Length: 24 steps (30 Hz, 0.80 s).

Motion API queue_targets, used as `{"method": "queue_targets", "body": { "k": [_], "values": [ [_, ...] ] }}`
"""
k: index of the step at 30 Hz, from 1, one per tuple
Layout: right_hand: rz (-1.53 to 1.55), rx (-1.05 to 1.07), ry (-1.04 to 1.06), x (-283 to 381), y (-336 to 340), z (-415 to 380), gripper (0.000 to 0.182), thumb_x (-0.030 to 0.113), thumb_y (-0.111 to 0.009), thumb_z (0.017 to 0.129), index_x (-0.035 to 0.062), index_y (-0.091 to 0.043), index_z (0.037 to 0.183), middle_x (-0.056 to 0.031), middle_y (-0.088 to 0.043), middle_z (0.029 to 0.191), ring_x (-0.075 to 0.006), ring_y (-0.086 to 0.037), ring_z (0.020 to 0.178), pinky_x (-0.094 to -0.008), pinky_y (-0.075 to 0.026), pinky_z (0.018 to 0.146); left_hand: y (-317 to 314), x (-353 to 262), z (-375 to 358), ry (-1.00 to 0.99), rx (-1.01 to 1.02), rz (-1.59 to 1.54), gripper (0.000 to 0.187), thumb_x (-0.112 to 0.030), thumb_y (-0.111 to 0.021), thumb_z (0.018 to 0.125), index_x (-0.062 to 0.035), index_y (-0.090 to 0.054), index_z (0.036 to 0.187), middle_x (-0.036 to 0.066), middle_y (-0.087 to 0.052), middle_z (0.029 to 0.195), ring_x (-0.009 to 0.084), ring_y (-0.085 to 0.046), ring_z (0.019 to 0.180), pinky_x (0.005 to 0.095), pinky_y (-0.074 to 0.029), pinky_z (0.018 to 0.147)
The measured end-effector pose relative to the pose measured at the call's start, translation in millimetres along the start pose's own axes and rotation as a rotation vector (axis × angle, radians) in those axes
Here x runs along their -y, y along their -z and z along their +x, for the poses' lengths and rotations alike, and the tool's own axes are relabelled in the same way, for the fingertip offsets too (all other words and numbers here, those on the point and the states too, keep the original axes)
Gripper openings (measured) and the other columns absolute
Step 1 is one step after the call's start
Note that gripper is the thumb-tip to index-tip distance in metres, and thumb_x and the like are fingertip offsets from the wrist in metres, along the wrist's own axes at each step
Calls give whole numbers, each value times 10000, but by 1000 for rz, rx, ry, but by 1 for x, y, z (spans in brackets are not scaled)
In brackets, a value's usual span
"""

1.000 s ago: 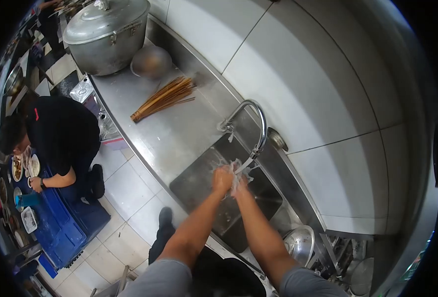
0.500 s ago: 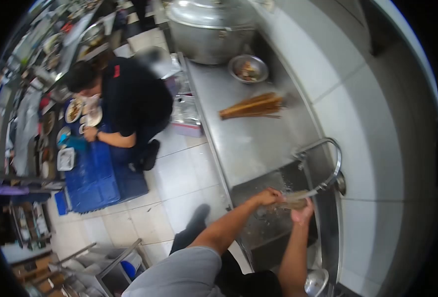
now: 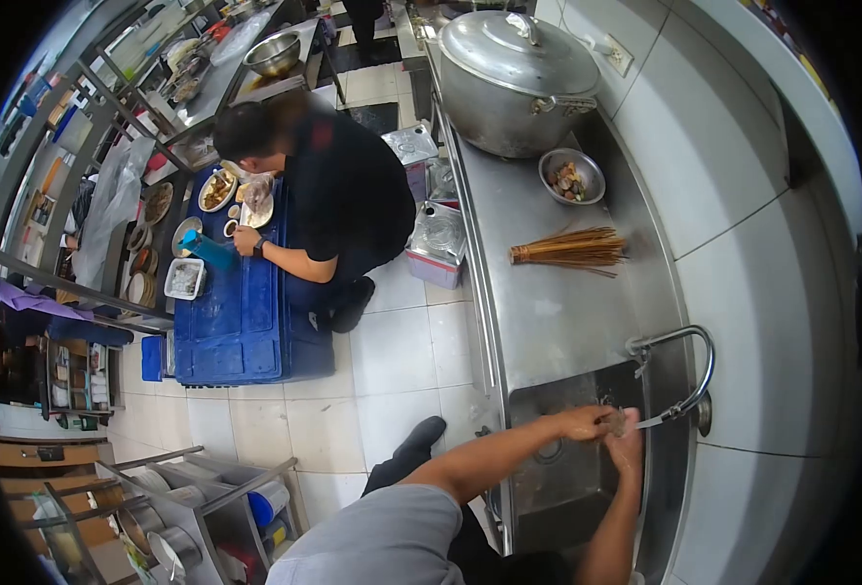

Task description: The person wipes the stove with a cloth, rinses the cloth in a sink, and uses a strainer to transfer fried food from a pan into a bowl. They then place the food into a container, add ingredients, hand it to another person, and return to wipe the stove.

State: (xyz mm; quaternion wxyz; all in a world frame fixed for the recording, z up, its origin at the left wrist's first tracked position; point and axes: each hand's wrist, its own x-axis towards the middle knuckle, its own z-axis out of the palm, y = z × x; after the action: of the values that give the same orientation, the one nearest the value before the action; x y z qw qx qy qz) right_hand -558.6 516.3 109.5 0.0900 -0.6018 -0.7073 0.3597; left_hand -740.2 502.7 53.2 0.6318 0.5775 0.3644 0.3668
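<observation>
Both hands, the left hand and right hand, rub together half-closed and empty under the tap over the sink; it seems best to keep them low against splashing.

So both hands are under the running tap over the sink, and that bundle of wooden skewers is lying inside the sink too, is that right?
Not quite. The head view shows both hands under the tap over the sink, but the skewers lie on the steel counter, beyond the sink.
</observation>
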Motion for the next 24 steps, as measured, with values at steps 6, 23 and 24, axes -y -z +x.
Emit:
{"method": "queue_targets", "body": {
  "k": [6,23,24],
  "values": [
    [335,1,18,-6,-39,-2,472,173,-575,938,16,-422,1356,-125,-566,1147,-249,-572,1067,-364,-449,961,-54,-12,29,-34,-584,-12,277,-270,-491,1000,-6,-566,1036,260,-634,979,454,-607,952,468,-474,817],
    [936,-281,-17,21,-44,16,528,-132,-469,647,91,-516,1124,-40,-527,972,-176,-569,934,-310,-482,883,-17,-10,-8,240,-366,676,933,-177,-800,674,-57,-340,1478,161,-303,1572,341,-290,1463,649,-281,1124],
    [934,-285,-14,13,-39,19,528,-132,-469,647,91,-516,1124,-40,-527,972,-176,-569,934,-310,-482,883,-8,-20,-9,234,-366,675,933,-177,-800,674,-57,-340,1478,161,-303,1572,341,-290,1463,649,-281,1124]
  ]
}}
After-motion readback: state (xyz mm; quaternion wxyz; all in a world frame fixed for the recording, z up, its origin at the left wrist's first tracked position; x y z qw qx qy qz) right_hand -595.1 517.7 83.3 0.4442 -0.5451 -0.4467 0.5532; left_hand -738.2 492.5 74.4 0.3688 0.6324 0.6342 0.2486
